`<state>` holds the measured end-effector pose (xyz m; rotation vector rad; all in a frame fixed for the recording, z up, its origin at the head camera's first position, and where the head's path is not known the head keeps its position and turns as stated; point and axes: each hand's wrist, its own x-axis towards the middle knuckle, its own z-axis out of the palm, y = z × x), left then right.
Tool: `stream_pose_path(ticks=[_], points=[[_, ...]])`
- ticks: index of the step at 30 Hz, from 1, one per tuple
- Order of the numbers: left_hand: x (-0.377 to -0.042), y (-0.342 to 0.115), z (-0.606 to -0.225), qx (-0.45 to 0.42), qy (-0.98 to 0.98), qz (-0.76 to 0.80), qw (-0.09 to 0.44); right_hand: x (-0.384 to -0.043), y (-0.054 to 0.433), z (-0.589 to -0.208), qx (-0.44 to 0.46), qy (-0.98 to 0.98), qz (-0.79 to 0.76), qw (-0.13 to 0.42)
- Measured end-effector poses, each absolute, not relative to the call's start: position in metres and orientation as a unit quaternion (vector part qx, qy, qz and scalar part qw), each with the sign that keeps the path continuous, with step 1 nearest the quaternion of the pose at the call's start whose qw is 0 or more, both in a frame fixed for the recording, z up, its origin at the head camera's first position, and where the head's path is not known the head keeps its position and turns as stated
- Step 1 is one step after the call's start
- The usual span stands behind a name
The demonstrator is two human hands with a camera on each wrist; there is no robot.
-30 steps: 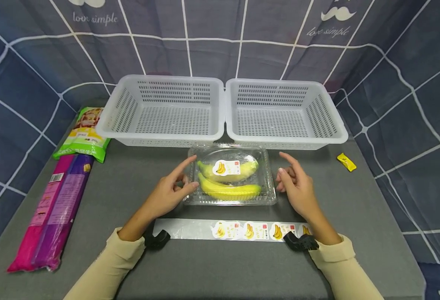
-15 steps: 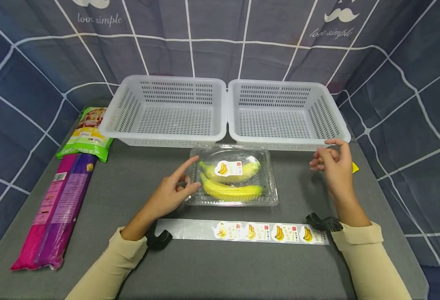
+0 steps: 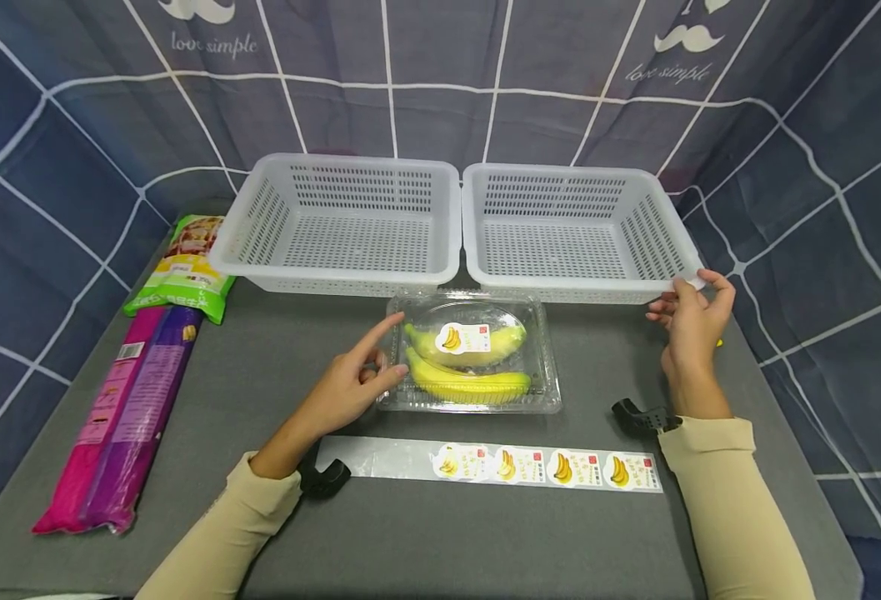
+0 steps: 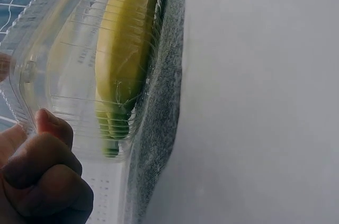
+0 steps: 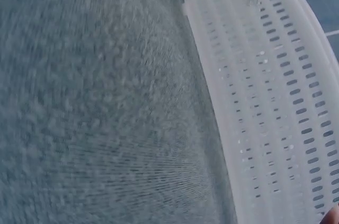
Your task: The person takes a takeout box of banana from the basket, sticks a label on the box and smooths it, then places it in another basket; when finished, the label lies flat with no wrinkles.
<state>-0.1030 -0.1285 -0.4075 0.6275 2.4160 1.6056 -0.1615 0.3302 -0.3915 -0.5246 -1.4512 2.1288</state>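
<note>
A clear plastic clamshell box [image 3: 548, 392] lies mid-table with bananas [image 3: 470, 387] inside and a banana label [image 3: 463, 338] on its lid. My left hand [image 3: 346, 383] touches the box's left side, index finger stretched to its upper corner and thumb lower down. The left wrist view shows the other fingers [image 4: 50, 181] bent beside the box edge. At the front right corner of the right white basket [image 3: 560, 279], my right hand [image 3: 691, 333] holds the rim between thumb and index finger. Only a fingertip [image 5: 331, 216] of that hand shows in the right wrist view.
A second white basket [image 3: 335, 279] adjoins on the left. In front of the box lies a strip of banana labels [image 3: 493, 463]. A green bag [image 3: 185, 265] and a pink-purple package [image 3: 121, 417] line the left side. The right hand mostly hides a small yellow packet [image 3: 719, 342].
My right hand has moved from beside the box rightward to the right basket's front corner and taken hold of its rim. The left hand stays at the box.
</note>
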Motion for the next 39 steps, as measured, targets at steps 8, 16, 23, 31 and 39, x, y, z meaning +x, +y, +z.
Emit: stream_pose_path(ticks=[8, 16, 23, 31, 39], points=[[-0.103, -0.127, -0.407, 0.204, 0.808, 0.546, 0.089, -0.165, 0.333, -0.397, -0.187, -0.512, 0.787, 0.289], [-0.101, -0.128, -0.41, 0.197, 0.805, 0.553, 0.088, -0.166, 0.337, -0.398, -0.169, -0.431, 0.837, 0.292], [-0.1, -0.126, -0.411, 0.18, 0.794, 0.573, 0.092, -0.165, 0.338, -0.399, -0.157, -0.427, 0.844, 0.282], [-0.095, -0.12, -0.411, 0.153, 0.785, 0.594, 0.089, -0.165, 0.339, -0.403, -0.146, -0.445, 0.833, 0.295], [-0.086, -0.123, -0.399, 0.171, 0.767, 0.609, 0.11, -0.164, 0.34, -0.403, -0.132, -0.451, 0.833, 0.292]])
